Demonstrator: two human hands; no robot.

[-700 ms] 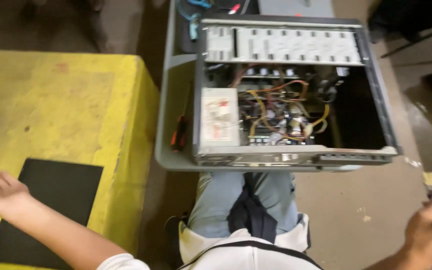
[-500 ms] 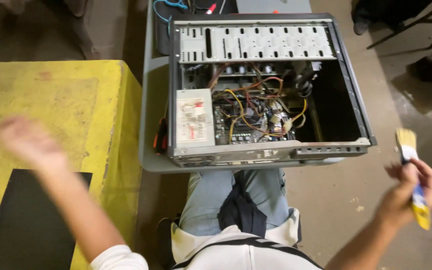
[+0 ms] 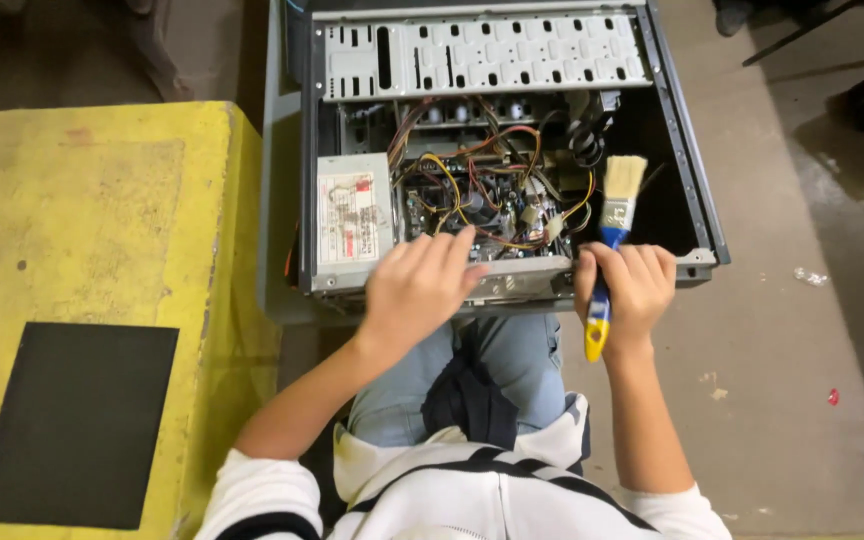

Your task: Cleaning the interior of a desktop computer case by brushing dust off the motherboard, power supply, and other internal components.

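An open grey computer case (image 3: 697,215) lies on its side in front of me, full of coloured wires (image 3: 482,190), with a silver power supply (image 3: 352,215) at its left and a drive cage (image 3: 482,55) at the far side. My left hand (image 3: 414,290) rests on the case's near edge, fingers spread over the wires. My right hand (image 3: 627,290) grips a paintbrush (image 3: 610,240) with a blue and yellow handle. Its pale bristles point into the right part of the case.
A yellow block (image 3: 92,230) with a black mat (image 3: 77,420) on it stands at my left. The case sits on a grey platform (image 3: 277,200). My knees in blue jeans (image 3: 512,350) are below it. Concrete floor (image 3: 802,350) with small scraps lies to the right.
Both hands came in from far out at the sides to the case. The left now rests on its near edge; the right brought the brush over the opening.
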